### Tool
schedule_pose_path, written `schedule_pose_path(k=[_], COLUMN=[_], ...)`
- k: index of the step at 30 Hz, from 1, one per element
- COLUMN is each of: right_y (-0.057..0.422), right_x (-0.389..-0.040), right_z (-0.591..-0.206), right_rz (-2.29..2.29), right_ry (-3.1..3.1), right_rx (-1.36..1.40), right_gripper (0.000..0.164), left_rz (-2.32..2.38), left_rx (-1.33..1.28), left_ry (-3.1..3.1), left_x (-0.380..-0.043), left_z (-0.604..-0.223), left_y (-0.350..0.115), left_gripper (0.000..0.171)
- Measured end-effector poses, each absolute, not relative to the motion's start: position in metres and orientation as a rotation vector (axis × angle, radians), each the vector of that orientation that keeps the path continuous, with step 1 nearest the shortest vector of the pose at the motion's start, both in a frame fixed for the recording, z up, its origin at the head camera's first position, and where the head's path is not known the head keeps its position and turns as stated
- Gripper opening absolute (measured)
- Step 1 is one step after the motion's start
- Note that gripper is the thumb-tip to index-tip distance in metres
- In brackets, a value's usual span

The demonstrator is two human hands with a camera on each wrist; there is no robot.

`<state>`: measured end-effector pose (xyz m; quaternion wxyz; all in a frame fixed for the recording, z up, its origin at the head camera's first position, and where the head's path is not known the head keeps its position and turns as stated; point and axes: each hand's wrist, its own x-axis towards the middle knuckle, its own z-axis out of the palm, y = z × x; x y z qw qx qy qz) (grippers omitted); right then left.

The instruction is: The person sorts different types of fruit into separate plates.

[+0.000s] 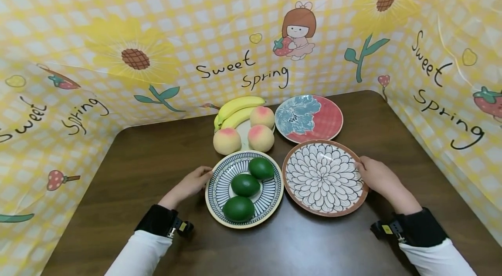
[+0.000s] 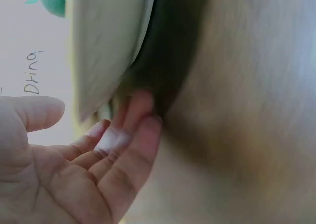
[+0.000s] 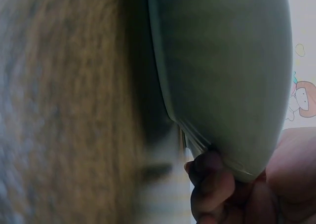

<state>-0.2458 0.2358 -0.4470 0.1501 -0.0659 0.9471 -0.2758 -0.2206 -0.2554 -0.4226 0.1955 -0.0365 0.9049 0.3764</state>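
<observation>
In the head view, a striped plate (image 1: 213, 206) with a cream rim carries three dark green oval fruits, one of them an avocado-like fruit (image 1: 245, 185). My left hand (image 1: 191, 183) is at its left rim. In the left wrist view the fingers (image 2: 129, 169) reach beneath the plate's edge (image 2: 106, 51), while the thumb stands apart from it. My right hand (image 1: 378, 176) grips the right rim of a petal-patterned plate (image 1: 321, 178) with a brown edge. The right wrist view shows its pale underside (image 3: 227, 76), with fingers curled beneath the rim and the thumb partly hidden.
Behind the striped plate, bananas (image 1: 239, 108) and three peaches (image 1: 260, 138) lie on a mostly covered pale plate (image 1: 243, 133). A red and blue flower plate (image 1: 329, 119) stands behind the petal-patterned one. Yellow checked cloth (image 1: 219, 28) rises around the brown table (image 1: 157, 149).
</observation>
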Motion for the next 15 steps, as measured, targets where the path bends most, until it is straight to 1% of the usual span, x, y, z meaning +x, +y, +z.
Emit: schedule_pose_path(k=[4, 9, 15], right_y=[0.236, 0.236, 0.233], right_x=[-0.247, -0.246, -0.246], right_z=[-0.444, -0.445, -0.447], right_rz=[-0.797, -0.814, -0.823], right_ry=[2.726, 2.716, 2.706], right_rx=[-0.194, -0.184, -0.166], right_gripper=[0.036, 0.035, 0.035], left_rz=[1.039, 0.881, 0.806], left_rx=[-0.093, -0.036, 0.012], left_ry=[2.605, 2.757, 2.813], left_x=[-0.228, -0.246, -0.27], left_z=[-0.397, -0.366, -0.355], left_y=[-0.261, -0.257, -0.243], left_gripper=[0.052, 0.062, 0.072])
